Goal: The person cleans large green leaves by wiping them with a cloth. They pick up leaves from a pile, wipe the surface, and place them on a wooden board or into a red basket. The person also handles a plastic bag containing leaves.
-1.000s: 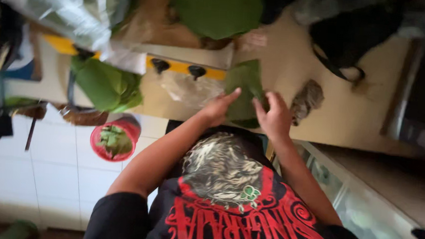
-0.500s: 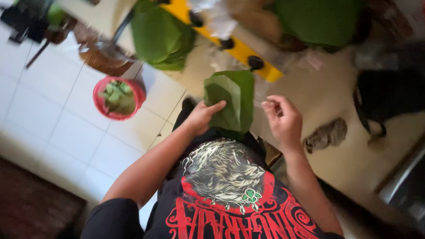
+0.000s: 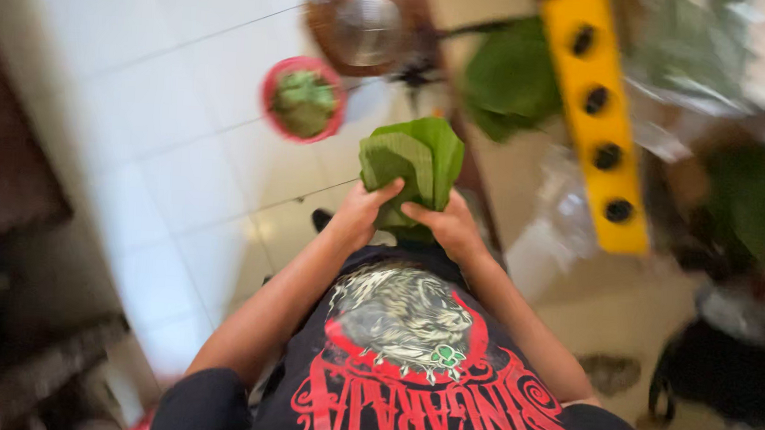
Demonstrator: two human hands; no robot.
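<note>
I take the yellow bar (image 3: 602, 122) with its row of dark round spots as my landmark; it lies slanted on the beige counter (image 3: 625, 301). Far to the left of this bar, on the white tiled floor (image 3: 164, 166), I see a red bowl (image 3: 305, 98), and inside it there is a small pile of green leaf pieces. Between the bowl and the bar, a little higher in my view, stands a brown woven basket (image 3: 368, 24) with something shiny and round in it; it is too blurred for me to say what this is. Just left of the bar lies a loose heap of big green leaves (image 3: 510, 77). Below and left of the bar, both hands are together over the dark shirt with the red print. The left hand (image 3: 360, 212) and the right hand (image 3: 448, 226) both grasp the folded leaf bundle (image 3: 412, 159) at its lower end, fingers closed around it, almost touching each other. The bundle is held in the air, above the edge where the floor meets the counter. It is fresh green, made of several layers folded over each other, with rounded tops and fine parallel veins on the left fold.
</note>
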